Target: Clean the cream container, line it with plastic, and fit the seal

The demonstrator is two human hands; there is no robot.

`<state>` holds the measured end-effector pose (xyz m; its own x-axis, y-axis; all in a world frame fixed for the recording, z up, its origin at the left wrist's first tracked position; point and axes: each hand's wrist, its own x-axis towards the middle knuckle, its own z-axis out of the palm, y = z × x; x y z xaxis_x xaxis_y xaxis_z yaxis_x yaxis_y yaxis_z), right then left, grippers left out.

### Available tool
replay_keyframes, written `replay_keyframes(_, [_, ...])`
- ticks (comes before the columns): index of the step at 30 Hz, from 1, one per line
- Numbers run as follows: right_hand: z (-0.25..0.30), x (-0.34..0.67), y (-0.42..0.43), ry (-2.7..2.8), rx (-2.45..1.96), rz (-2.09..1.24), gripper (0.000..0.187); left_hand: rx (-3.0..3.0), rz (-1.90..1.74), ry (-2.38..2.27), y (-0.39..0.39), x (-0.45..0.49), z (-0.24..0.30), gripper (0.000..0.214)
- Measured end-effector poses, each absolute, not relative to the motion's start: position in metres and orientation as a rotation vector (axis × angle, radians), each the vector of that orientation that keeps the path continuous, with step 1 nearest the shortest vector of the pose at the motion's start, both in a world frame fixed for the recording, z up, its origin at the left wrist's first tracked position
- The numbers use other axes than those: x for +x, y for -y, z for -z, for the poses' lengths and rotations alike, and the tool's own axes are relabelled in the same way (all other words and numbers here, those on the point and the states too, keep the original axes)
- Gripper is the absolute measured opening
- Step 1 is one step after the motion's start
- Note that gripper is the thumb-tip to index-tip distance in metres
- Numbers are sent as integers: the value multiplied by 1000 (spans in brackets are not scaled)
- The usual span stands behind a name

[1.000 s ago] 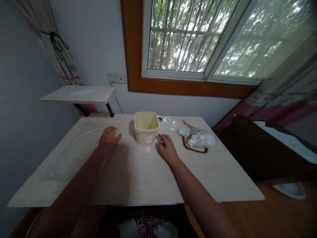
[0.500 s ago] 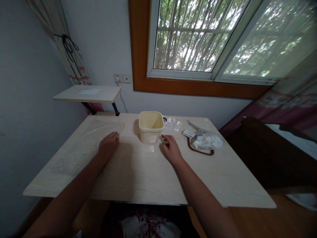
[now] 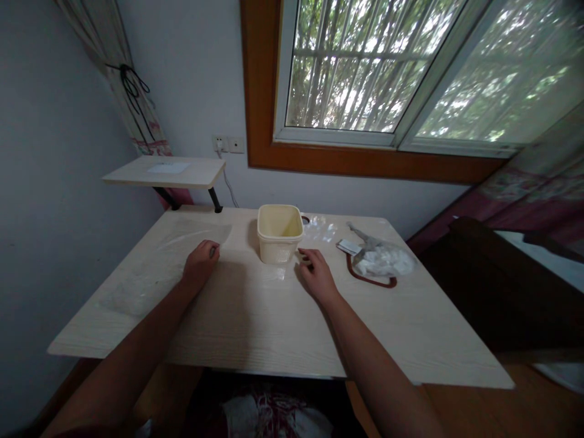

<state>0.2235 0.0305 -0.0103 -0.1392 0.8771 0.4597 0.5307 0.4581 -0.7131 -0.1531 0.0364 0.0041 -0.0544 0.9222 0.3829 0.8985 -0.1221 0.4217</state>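
Observation:
On a pale wood-grain table (image 3: 255,328) stands a cream plastic basket (image 3: 279,234) with a mesh lower wall. My right hand (image 3: 316,275) rests just to the front right of the basket, its fingers slightly curled and pointing at the basket's corner, holding nothing. My left hand (image 3: 201,263) lies left of the basket on the table, beside a clear plastic sheet (image 3: 168,274), with its fingers curled. Whether it holds something small is hard to tell. Right of my right hand lie a plastic bag of white stuff (image 3: 382,260), a dark red cord (image 3: 360,277) and a small white card (image 3: 349,246).
Clear plastic pieces (image 3: 318,227) lie behind the basket. A small wall-mounted shelf (image 3: 166,171) sits at the table's far left corner. A dark wooden bed frame (image 3: 460,286) stands right of the table, below a window (image 3: 347,73).
The whole view has shifted slightly right and tilted as my head moved. My left hand's fingers have curled inward since the earliest frame. My right hand stays beside the basket.

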Motion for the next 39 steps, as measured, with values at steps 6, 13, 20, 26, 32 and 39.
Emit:
replay_keyframes(6, [9, 224, -31, 1808, -1202, -495, 45, 1799, -1151, -1921, -40, -145, -16, 29])
replay_keyframes(13, [8, 223, -29, 1797, -1208, -504, 44, 1531, -1327, -1785, -54, -130, -27, 30])
replay_keyframes(20, [7, 223, -28, 1790, -1202, -513, 43, 1914, -1072, -1502, -51, -121, -22, 38])
replay_keyframes(26, [8, 223, -27, 1797, -1205, -529, 42, 2164, -836, -1511, -32, -141, -9, 44])
replay_keyframes(32, [8, 222, -27, 1835, -1202, -489, 42, 2364, -602, -1364, -6, -185, -21, 35])
replay_keyframes(39, [8, 221, -27, 1849, -1200, -498, 41, 2327, -391, -1281, 27, -216, -31, 40])
